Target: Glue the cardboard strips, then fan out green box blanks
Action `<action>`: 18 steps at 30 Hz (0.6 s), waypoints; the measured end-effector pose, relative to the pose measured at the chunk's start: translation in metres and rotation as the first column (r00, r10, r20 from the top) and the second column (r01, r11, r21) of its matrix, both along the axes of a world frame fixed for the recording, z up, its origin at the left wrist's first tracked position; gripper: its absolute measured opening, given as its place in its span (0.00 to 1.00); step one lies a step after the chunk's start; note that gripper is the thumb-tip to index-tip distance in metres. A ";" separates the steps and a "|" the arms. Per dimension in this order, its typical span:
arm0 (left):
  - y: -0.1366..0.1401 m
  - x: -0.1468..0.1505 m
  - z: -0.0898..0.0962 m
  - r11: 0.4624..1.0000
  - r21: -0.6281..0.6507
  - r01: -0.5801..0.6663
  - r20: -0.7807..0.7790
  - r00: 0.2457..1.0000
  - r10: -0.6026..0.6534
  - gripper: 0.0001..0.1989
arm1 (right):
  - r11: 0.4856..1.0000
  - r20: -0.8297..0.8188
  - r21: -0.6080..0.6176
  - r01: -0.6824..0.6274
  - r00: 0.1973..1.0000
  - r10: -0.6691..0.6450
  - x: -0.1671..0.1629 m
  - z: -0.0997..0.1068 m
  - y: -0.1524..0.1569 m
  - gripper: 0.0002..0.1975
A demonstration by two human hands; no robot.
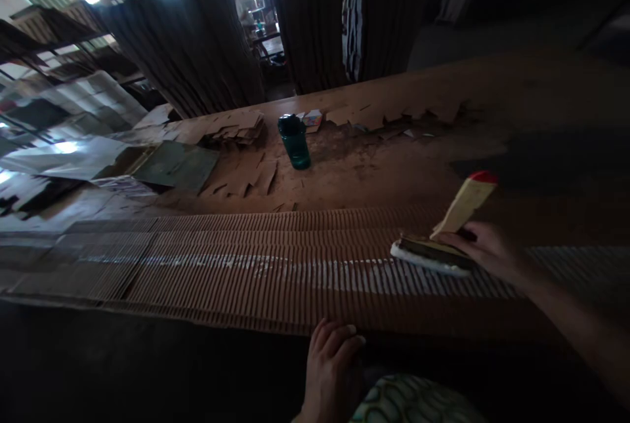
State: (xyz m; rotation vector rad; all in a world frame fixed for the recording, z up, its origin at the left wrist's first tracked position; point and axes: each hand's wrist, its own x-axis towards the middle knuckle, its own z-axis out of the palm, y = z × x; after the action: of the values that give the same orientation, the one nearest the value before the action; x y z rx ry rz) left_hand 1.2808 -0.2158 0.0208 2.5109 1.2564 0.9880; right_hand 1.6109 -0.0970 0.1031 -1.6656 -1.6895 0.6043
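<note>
In my right hand (485, 249) is a wide glue brush (433, 256) with a pale, red-tipped handle slanting up and a white lower edge. That edge rests on corrugated cardboard (275, 292), whose ridges run front to back. A broken white streak (221, 260) crosses the ridges and widens into white-coated ridges near the brush. My left hand (332, 351) is at the cardboard's near edge, fingers loosely bent and slightly apart, with nothing seen in them. Several layers of cardboard overlap behind the front sheet.
A dark green container (294, 141) stands on the brown table (394, 167) behind the cardboard. Torn cardboard scraps (246, 174) lie to its left, and more line the back. Tall dark stacks (191, 42) rise beyond the table. Sheets and a green-grey panel (177, 164) lie at left.
</note>
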 end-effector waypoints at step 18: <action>0.057 0.096 -0.004 0.561 -0.243 0.791 0.011 0.580 -0.814 0.17 | 0.918 0.102 0.389 0.071 0.987 -0.120 -0.065 -0.041 -0.095 0.08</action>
State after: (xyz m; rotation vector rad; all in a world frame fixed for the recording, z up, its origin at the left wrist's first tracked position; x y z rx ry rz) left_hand 1.3772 -0.1583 0.0168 2.5030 0.0782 0.4364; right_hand 1.5455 -0.1924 0.0625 -1.5108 -1.6721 0.1081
